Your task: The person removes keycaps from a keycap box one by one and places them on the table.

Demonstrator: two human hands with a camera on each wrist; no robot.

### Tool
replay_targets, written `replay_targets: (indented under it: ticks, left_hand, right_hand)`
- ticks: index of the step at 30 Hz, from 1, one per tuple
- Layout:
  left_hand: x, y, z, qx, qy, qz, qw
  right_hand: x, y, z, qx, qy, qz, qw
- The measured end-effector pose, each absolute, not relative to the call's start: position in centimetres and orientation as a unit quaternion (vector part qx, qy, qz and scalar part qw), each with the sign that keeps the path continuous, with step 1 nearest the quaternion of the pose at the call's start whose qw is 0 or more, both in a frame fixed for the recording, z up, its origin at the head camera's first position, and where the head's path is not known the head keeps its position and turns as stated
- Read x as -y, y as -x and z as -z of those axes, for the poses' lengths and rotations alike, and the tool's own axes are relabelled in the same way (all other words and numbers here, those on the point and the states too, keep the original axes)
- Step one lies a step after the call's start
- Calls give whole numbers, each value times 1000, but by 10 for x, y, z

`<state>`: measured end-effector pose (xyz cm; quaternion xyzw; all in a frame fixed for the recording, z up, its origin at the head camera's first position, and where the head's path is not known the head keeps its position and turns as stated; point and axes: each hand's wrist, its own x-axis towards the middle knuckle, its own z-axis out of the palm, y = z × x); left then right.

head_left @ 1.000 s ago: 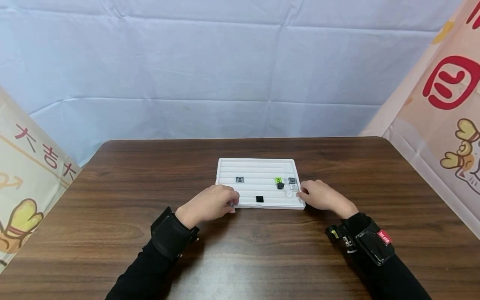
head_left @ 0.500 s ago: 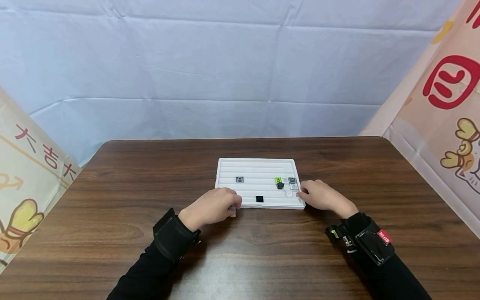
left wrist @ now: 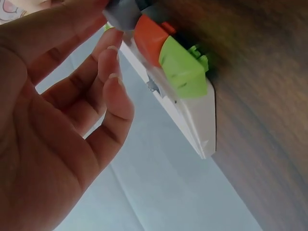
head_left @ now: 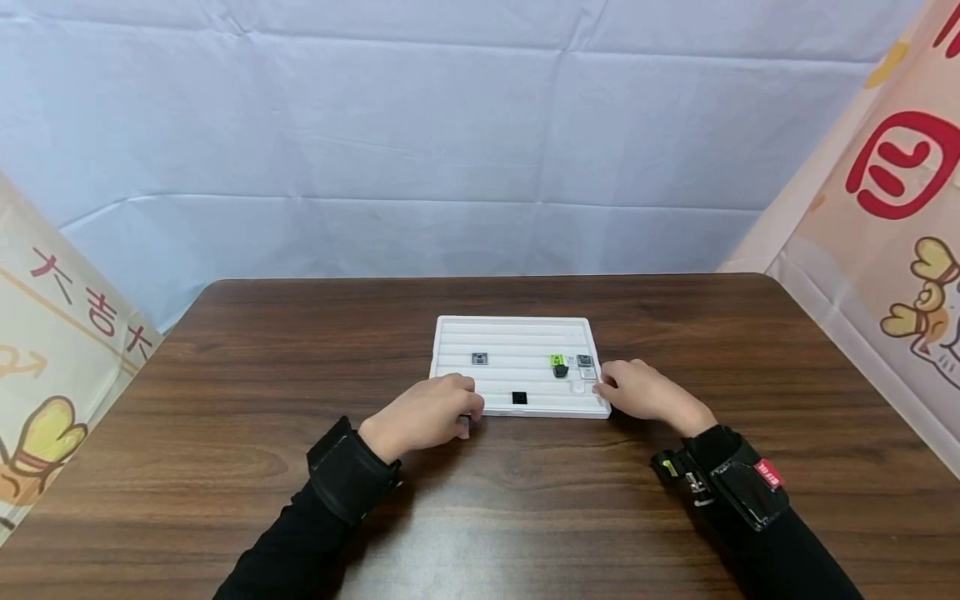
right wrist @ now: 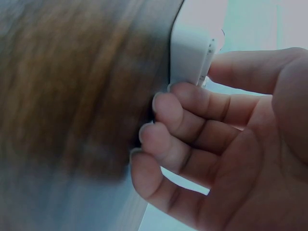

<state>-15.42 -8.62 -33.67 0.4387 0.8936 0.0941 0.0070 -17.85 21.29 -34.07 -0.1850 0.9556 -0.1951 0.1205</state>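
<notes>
A shallow white ridged tray (head_left: 517, 337) lies on the table. At its front left corner is my left hand (head_left: 427, 417), its thumb and fingertips pinching a small grey keycap (left wrist: 124, 14). Beside that, in the left wrist view, an orange keycap (left wrist: 150, 39) and a lime green keycap (left wrist: 182, 67) sit at the tray's end; the hand hides them in the head view. My right hand (head_left: 637, 390) grips the tray's right edge, thumb on top and curled fingers against the side, as the right wrist view shows.
On the tray lie a grey keycap (head_left: 479, 359), a black keycap (head_left: 519, 398), a dark keycap (head_left: 560, 372), a green keycap (head_left: 557, 360) and several pale or grey ones at the right. A brown wooden table (head_left: 510, 508) surrounds it; a pale cloth (head_left: 450, 150) hangs behind.
My left hand has shifted slightly right and toward the front, and the piece between its fingertips looks darker now. The right hand and the tray have stayed put.
</notes>
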Motion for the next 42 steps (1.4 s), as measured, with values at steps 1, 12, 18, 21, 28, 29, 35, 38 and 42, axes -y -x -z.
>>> replay_targets:
  ticks: [1, 12, 18, 21, 28, 29, 35, 38, 42]
  left_hand:
    - [87, 154, 336, -893, -440, -96, 8]
    - [90, 154, 334, -891, -443, -97, 4]
    - [89, 156, 336, -897, -434, -85, -11]
    - [90, 156, 336, -898, -432, -86, -12]
    - [90, 157, 337, -899, -430, -84, -13]
    - [91, 157, 337, -899, -429, -84, -12]
    - [91, 156, 337, -899, -430, -85, -13]
    - [92, 155, 336, -898, -430, -90, -13]
    - [94, 155, 331, -900, -423, -99, -10]
  right_hand:
    - [-213, 178, 341, -955, 185, 196, 121]
    - [-212, 178, 340, -956, 184, 195, 120]
    - [-212, 178, 340, -956, 181, 195, 122]
    - [-213, 179, 340, -956, 182, 194, 121]
    - [-213, 179, 341, -956, 184, 195, 120]
    - [-213, 179, 341, -956, 184, 195, 121]
    - [-214, 179, 341, -956, 183, 195, 122]
    - [-213, 179, 341, -956, 182, 195, 123]
    - [-214, 179, 341, -956, 181, 194, 126]
